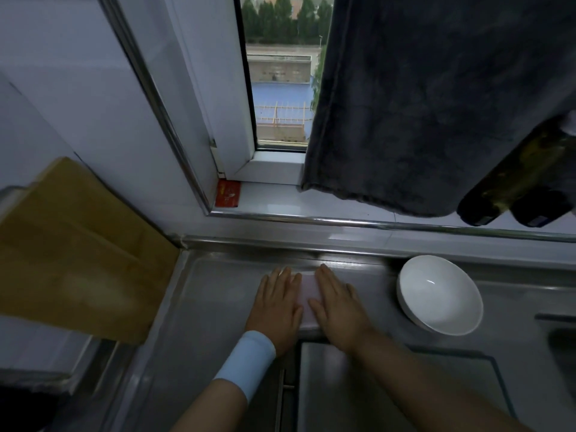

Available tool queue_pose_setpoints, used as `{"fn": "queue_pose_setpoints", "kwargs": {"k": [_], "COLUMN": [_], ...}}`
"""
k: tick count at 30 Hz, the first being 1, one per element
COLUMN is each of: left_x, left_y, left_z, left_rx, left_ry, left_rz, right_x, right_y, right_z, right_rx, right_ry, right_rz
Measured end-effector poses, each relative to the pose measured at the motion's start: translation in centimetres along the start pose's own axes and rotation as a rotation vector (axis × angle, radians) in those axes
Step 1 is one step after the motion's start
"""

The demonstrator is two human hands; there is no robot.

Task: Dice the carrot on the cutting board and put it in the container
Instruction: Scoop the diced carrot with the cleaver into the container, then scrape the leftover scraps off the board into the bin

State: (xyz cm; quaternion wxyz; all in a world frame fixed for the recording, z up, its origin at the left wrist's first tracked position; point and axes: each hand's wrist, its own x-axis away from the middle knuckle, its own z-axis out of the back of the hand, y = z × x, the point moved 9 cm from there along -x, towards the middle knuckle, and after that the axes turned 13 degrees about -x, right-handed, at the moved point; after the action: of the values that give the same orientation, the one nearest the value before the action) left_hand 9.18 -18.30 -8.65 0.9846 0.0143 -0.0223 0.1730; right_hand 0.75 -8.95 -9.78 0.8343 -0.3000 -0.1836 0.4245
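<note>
Left hand (276, 302), right hand (338, 310) flat on board (307, 291), red card (228, 193), perhaps printed

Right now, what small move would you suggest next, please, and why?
Probably lift one hand to fetch the carrot: left hand and right hand lie flat on the pale cutting board, the white bowl sits empty, and no carrot or knife shows.

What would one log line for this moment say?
left hand, right hand: flat on pale cutting board | white bowl: empty, to right | carrot: unseen
</note>
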Motion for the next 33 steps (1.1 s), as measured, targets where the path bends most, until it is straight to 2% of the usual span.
{"fn": "queue_pose_setpoints", "kwargs": {"k": [2, 4, 7, 13, 18, 21, 27, 30, 33], "left_x": [-0.4, -0.9, -2.0, -3.5, -3.3, -4.0, -5.2, -4.2, -1.6], "left_y": [0.9, 1.6, 1.2, -0.5, -0.8, -0.3, 2.4, 4.3, 6.4], "left_z": [0.0, -0.3, -0.3, 1.1, 1.2, 1.0, 0.4, 2.2, 4.0], "left_rx": [-0.02, -0.048, -0.048, -0.057, 0.007, 0.015, 0.018, -0.027, 0.139], "left_ry": [-0.032, -0.073, -0.111, -0.109, -0.097, -0.089, -0.184, -0.1, 0.028], "left_rz": [-0.042, -0.088, -0.118, -0.057, 0.018, 0.004, -0.063, -0.092, -0.05], "right_x": [0.0, -0.2, -1.2, -3.8, -4.2, -3.4, 0.9, 4.2, 8.0], "right_y": [1.0, 3.2, 5.4, 6.1, 6.6, 5.8, 3.8, 2.2, 1.3], "right_z": [2.8, 5.0, 5.4, 1.9, 1.2, 2.1, 7.2, 8.9, 8.1], "right_rx": [-0.106, -0.148, -0.132, -0.059, -0.052, -0.053, -0.114, -0.096, -0.107], "right_ry": [0.138, 0.207, 0.096, -0.081, -0.048, -0.032, 0.122, 0.145, 0.039], "right_rz": [-0.026, -0.144, -0.27, -0.318, -0.329, -0.312, -0.328, -0.323, -0.32]}}
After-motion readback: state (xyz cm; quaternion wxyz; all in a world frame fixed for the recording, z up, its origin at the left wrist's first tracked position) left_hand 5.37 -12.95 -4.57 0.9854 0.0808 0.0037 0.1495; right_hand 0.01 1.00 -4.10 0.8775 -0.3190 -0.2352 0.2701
